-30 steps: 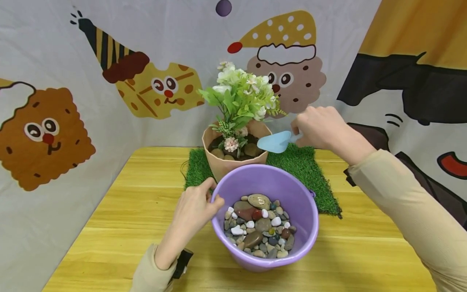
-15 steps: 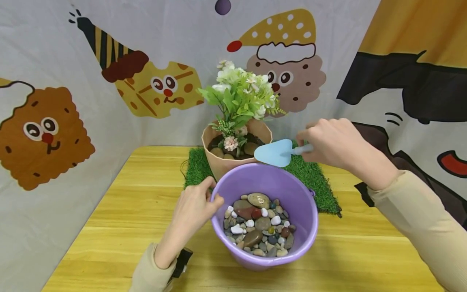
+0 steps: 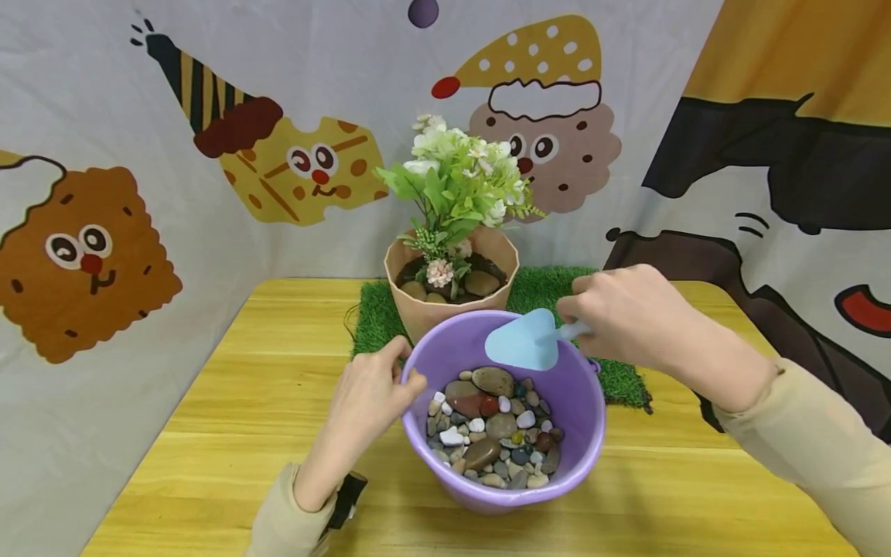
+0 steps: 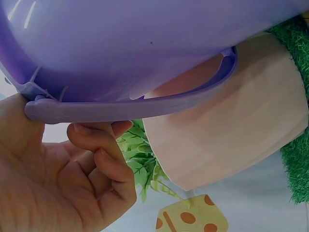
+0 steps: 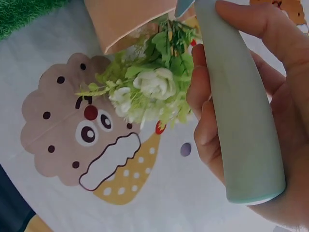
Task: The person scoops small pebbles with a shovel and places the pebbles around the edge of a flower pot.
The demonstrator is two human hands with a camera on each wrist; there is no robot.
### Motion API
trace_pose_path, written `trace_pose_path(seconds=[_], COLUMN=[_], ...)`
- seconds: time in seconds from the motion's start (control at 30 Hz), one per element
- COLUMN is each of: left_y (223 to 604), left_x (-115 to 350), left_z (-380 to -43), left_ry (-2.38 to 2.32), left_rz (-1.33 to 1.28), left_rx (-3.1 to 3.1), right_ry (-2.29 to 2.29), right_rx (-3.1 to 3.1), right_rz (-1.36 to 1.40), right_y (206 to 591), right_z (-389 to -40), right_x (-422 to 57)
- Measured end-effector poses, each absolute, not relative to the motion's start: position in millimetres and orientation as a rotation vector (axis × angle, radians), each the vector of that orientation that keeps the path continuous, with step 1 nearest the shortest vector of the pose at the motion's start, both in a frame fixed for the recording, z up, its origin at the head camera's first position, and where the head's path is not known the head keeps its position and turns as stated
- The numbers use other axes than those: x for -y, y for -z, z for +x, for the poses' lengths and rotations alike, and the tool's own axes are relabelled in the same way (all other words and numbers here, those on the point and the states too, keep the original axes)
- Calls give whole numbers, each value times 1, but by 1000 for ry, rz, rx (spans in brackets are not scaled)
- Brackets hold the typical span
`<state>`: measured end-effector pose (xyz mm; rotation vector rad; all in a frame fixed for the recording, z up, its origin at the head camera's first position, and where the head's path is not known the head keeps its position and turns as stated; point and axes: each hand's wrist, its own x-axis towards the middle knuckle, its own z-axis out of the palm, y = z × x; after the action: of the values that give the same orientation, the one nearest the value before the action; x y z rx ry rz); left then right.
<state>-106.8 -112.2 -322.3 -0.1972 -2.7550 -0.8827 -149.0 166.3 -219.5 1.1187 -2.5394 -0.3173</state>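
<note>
head view: left hand (image 3: 369,402) gripping the near-left rim of a purple bucket (image 3: 581,433), thumb over the edge, fingers curled against the outside wall. bucket standing on a yellow wooden table (image 3: 244,402), partly filled with mixed pebbles (image 3: 490,437). right hand (image 3: 626,321) clasped round the handle of a light blue scoop (image 3: 522,342), blade held above the far side of the bucket's opening, just over the pebbles, not touching them. behind the bucket, a beige flower pot (image 3: 452,298) with green leaves and white flowers (image 3: 455,182), stones on its soil, standing on a patch of green fake grass (image 3: 612,363). behind all that, a cloth backdrop (image 3: 139,155) printed with cartoon biscuits.

left wrist view: bucket (image 4: 145,43) seen from below and very close, its rim and handle running across. left hand (image 4: 63,174) under the rim, fingers curled in and pressed up against it. flower pot (image 4: 241,130) just beyond, grass (image 4: 294,145) at the right edge.

right wrist view: right hand (image 5: 270,125) wrapped round the pale green-blue scoop (image 5: 236,106) handle, fingers folded over one side, thumb along the other. past it, flower pot (image 5: 125,19), flowers (image 5: 154,87) and backdrop (image 5: 72,145).
</note>
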Motion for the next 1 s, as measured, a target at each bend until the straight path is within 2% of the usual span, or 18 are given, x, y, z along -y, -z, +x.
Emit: trace_pose_path(seconds=[0.5,1.0], left_y=[322,321], left_x=[112,112], left_z=[-107,-106], left_ry=[884,899], left_rz=[-194,-188], left_rx=[2767,2766], right_ry=[610,782], right_rx=[2363,2018], right_rz=[1362,1329], right_y=[251,271], right_z=[-123,-98], right_x=[-145,-119])
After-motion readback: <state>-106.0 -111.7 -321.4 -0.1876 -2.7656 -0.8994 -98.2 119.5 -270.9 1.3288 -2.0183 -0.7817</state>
